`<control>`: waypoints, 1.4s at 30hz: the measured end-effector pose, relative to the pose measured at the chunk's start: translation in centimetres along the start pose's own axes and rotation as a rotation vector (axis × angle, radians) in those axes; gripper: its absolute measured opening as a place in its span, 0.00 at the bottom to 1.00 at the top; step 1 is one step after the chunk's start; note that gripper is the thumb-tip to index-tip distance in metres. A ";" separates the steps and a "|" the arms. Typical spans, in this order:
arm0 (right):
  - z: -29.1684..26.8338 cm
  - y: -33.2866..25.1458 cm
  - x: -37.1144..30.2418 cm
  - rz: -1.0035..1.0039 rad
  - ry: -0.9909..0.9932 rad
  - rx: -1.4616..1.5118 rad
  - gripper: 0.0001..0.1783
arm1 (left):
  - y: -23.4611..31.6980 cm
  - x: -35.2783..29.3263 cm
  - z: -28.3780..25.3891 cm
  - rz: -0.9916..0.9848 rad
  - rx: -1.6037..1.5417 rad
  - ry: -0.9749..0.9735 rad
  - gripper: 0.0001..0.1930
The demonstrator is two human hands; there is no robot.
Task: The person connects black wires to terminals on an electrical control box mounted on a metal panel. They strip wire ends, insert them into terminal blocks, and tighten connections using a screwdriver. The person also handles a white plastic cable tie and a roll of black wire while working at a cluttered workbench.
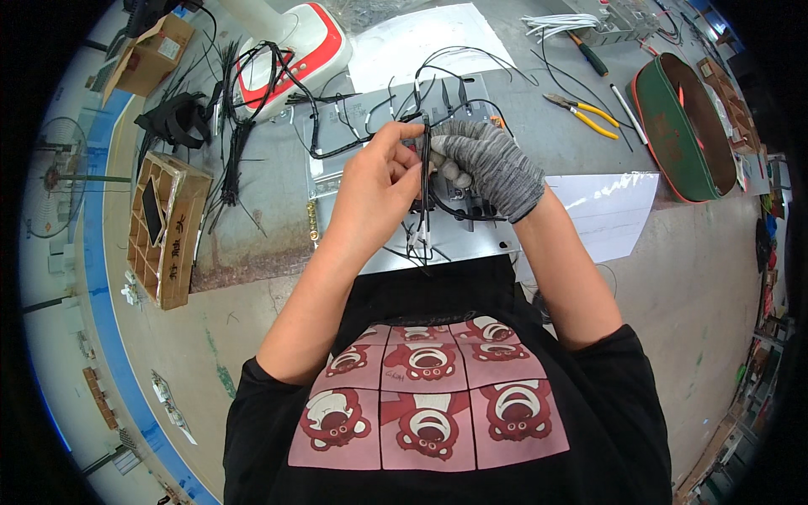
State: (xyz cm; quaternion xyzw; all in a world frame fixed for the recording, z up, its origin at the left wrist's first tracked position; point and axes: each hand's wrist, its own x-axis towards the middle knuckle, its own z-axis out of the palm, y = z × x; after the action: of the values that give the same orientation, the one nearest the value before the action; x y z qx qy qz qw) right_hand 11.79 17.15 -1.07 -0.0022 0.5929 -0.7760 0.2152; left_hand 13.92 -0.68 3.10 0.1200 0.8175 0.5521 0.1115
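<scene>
My bare left hand (383, 181) is closed in a pinch on an upright bundle of black wires (427, 160) in front of me. From the other side my right hand (491, 164), in a grey knit glove, has its fingers closed at the upper part of the same bundle. Below my hands the loose wire ends (421, 244) hang down, some with white tips. Under it all lies a grey metal panel (475, 245) with components fixed to it. A black wire harness (316, 126) runs over its far left part. My fingers hide the exact grip points.
Yellow-handled pliers (589, 114), a white pen (629, 114) and a green-handled screwdriver (589, 55) lie right. A green bin (648, 109) stands at the right edge. Left are black wires (234, 164), a compartmented wooden box (181, 252) and a red-and-white device (332, 50). Paper (614, 206) lies right.
</scene>
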 end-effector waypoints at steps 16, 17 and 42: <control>0.4 0.2 0.0 0.041 0.076 -0.167 0.11 | 0.7 -2.0 0.1 -0.124 -0.309 0.015 0.16; 0.7 -0.1 -0.2 0.052 0.062 -0.153 0.12 | 0.4 -2.0 0.0 -0.094 -0.234 0.013 0.15; 2.5 3.4 -3.4 -0.748 0.364 -1.162 0.16 | -1.2 -7.0 -0.4 0.178 0.384 -0.041 0.26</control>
State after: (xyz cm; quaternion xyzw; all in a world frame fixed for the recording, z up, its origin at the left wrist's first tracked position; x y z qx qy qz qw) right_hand 16.62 15.34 -2.63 -0.1904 0.8965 -0.3442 -0.2037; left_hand 20.34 -3.68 2.43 0.2221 0.8915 0.3911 0.0540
